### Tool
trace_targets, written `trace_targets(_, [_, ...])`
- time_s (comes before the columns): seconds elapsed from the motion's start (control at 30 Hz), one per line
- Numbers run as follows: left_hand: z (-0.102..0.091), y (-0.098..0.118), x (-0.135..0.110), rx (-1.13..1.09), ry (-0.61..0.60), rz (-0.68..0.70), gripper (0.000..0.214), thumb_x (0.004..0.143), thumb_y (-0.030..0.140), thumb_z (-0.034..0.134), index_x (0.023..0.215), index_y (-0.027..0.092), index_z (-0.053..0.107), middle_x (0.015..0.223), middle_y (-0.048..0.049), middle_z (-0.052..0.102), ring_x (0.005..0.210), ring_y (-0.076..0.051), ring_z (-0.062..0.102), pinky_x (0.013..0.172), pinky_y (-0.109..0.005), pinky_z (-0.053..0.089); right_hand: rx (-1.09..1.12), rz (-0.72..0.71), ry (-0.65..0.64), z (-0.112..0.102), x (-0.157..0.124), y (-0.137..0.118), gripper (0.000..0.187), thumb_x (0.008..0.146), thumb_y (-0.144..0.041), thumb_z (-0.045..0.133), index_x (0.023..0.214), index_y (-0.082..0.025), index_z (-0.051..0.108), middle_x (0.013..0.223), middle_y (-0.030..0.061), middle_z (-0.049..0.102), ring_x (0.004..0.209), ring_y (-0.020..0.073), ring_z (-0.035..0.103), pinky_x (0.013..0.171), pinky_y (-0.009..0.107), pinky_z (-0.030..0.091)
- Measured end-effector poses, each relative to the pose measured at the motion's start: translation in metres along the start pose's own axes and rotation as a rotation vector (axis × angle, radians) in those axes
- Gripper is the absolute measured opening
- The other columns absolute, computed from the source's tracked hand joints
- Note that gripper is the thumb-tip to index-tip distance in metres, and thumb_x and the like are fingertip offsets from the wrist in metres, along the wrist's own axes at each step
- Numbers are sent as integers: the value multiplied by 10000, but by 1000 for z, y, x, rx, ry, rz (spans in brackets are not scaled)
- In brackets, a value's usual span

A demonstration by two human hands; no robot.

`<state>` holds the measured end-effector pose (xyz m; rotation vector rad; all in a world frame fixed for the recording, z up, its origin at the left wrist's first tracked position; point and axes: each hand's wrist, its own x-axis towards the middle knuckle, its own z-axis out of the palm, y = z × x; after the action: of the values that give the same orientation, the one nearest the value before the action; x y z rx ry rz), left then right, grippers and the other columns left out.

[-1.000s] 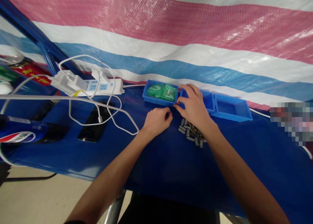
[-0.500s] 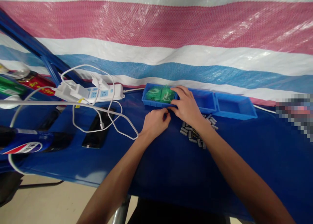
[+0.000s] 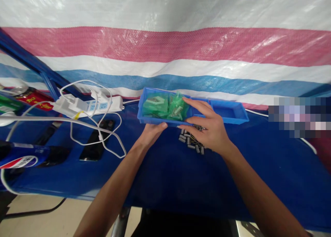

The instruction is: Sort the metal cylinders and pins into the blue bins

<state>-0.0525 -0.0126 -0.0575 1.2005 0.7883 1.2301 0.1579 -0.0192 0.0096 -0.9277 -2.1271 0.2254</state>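
A blue plastic bin (image 3: 152,120) holding green bags is raised and tilted toward me. My left hand (image 3: 153,133) grips its front left part, with the thumb at the front rim and the other fingers hidden underneath. My right hand (image 3: 210,126) is at the bin's right end, fingers spread along the side and thumb by the lower front edge. Inside the bin lie a flat green bag (image 3: 152,107) and a bunched green bag (image 3: 178,107) with small grey parts showing. Loose grey cylindrical parts with thin leads (image 3: 191,142) lie on the blue table beneath my right hand.
Another blue bin (image 3: 230,113) stands to the right, another partly hidden behind my right hand. At left are a white power strip (image 3: 103,105) with tangled cables, a dark phone (image 3: 94,145), a cola bottle (image 3: 28,157) and a red can (image 3: 34,97). A striped sheet (image 3: 165,45) hangs behind.
The left bin has come up and toward me, away from the row. My left hand has shifted under its front; my right hand has moved to its right end. The view has shifted.
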Motion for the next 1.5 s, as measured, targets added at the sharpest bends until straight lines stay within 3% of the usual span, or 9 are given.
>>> trace_targets(0.13, [19,-10,-10,-213,57,-36,841,646,559,960,1357,233,650,1299,-115,743,1299,-362,658,1166,-574,482,-6,16,-86,-23,-31,-8,124,922,-329,766,1002,-241,734,1547,112,610,1413,368,559,1160,589,455])
trace_targets(0.3, [45,-6,-23,-7,68,-71,763,629,478,982,1269,198,677,1291,-112,745,1237,-356,693,1119,-561,541,18,220,-161,-38,-54,-30,785,881,-373,767,1574,-246,422,1535,134,595,1364,379,540,1145,592,458])
trace_targets(0.4, [58,9,-27,192,56,-7,836,622,416,990,1330,183,610,1275,-125,741,1166,-345,722,1048,-539,588,100,334,-156,-35,-60,-44,852,955,-431,684,1678,-271,262,1576,131,549,1348,362,556,1124,572,477])
trace_targets(0.6, [74,46,-22,854,-67,195,1121,654,359,943,1606,230,367,1429,-160,650,1231,-374,677,1025,-517,573,514,508,21,-11,-75,-41,437,1007,-479,615,1392,-275,641,1310,66,744,1198,300,683,1105,500,505])
trace_targets(0.77, [96,67,-6,1369,-197,154,1207,716,457,910,1684,189,240,1485,-211,592,1337,-469,556,1104,-625,448,965,697,293,11,-86,-18,528,920,-611,666,1329,-278,694,1299,52,758,1275,297,679,1122,477,528])
trace_targets(0.9, [112,64,8,1518,-252,37,1206,727,514,906,1684,169,259,1454,-224,607,1289,-490,565,1064,-617,455,1129,852,387,20,-92,-2,539,892,-622,672,1285,-258,724,1268,59,778,1249,315,704,1056,491,581])
trace_targets(1.07, [111,52,16,1497,-299,-10,1199,734,568,884,1689,178,272,1498,-222,578,1311,-501,546,1069,-624,448,882,854,402,17,-103,10,492,916,-598,680,1254,-249,757,1314,53,764,1340,309,643,1181,503,474])
trace_targets(1.27, [92,44,17,1448,-286,20,1143,774,598,842,1691,205,283,1562,-186,545,1353,-496,506,1108,-659,408,463,849,373,9,-107,14,656,941,-652,621,1436,-223,665,1253,106,781,1186,323,702,1082,519,522])
trace_targets(1.5, [57,42,14,1288,-120,85,1065,819,724,739,1669,217,346,1569,-166,556,1406,-439,510,1172,-636,381,-66,680,336,1,-110,13,497,1041,-542,485,1260,-196,767,1395,156,718,1287,339,597,1116,576,468])
